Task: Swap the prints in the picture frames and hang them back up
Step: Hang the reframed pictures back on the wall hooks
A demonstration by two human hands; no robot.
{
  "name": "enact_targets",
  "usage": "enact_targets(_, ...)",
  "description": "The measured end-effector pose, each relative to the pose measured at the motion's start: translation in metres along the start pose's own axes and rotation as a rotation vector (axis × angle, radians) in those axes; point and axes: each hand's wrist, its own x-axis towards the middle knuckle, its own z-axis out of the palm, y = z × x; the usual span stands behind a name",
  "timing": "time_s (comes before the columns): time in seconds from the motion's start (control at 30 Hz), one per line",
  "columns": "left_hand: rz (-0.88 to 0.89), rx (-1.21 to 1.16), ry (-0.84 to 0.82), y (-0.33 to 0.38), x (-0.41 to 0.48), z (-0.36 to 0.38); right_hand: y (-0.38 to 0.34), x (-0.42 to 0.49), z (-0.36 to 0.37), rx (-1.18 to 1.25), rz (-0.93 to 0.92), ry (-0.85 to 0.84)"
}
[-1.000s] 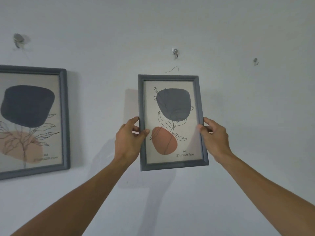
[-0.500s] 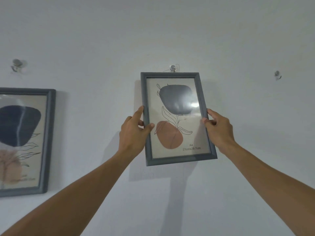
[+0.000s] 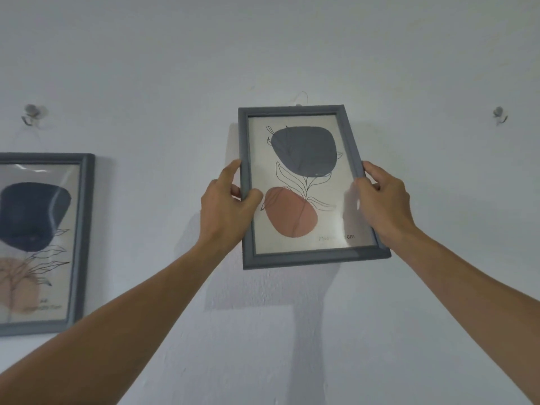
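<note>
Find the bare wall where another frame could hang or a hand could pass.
Bare wall lies under the right hook, right of the right hand; a narrower strip runs between the left frame and the left hand. It is crowded at the held frame, gripped on both sides.

The grey frame is held in portrait orientation, rotated slightly off vertical. The left hand grips its left rail and the right hand grips its right rail. Its print shows a dark grey shape above a terracotta shape, with line-drawn leaves. A wire loop projects above the top rail. The second frame hangs at far left, partly cut off, holding a similar print.
</note>
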Motion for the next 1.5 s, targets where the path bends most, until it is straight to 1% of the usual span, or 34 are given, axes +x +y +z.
enact_targets(0.17,-0.001,-0.026,0.011,0.006,-0.010,-0.003,0.004,-0.005,-0.003,0.033,0.052,0.009)
enact_targets(0.33,-0.042,-0.017,-0.009,0.004,-0.019,-0.002,0.004,-0.012,-0.009,0.019,0.094,-0.061)
enact_targets(0.47,-0.047,-0.029,-0.014,0.013,-0.011,-0.005,-0.008,-0.004,-0.013,0.030,0.105,-0.061)
enact_targets(0.57,-0.089,-0.041,-0.040,0.018,-0.006,-0.010,-0.015,0.004,-0.015,0.033,0.123,-0.083)
enact_targets(0.7,-0.121,-0.039,-0.067,0.020,-0.012,-0.013,-0.010,0.003,-0.017,0.011,0.143,-0.098)
enact_targets(0.97,-0.074,0.055,-0.091,0.012,-0.036,-0.007,0.014,-0.018,-0.021,0.033,0.157,-0.143)
enact_targets(1.07,-0.069,0.092,-0.091,0.009,-0.044,-0.003,0.017,-0.023,-0.022,0.028,0.113,-0.125)
enact_targets(1.13,-0.011,0.188,-0.088,0.010,-0.044,-0.003,0.018,-0.023,-0.023,0.000,0.044,-0.103)
enact_targets(1.23,0.229,0.410,-0.033,0.019,-0.023,-0.004,0.015,-0.024,-0.025,-0.070,-0.033,-0.105)
enact_targets(1.3,0.327,0.434,0.012,0.035,0.006,-0.002,0.015,-0.027,-0.025,-0.095,-0.075,-0.096)
enact_targets(1.37,0.356,0.441,-0.007,0.051,0.037,0.002,0.018,-0.033,-0.022,-0.091,-0.104,-0.071)
enact_targets(1.43,0.355,0.508,-0.083,0.061,0.059,0.010,0.027,-0.039,-0.022,-0.070,-0.139,-0.041)
enact_targets(1.5,0.307,0.531,-0.164,0.065,0.074,0.018,0.039,-0.045,-0.022,-0.053,-0.164,-0.021)
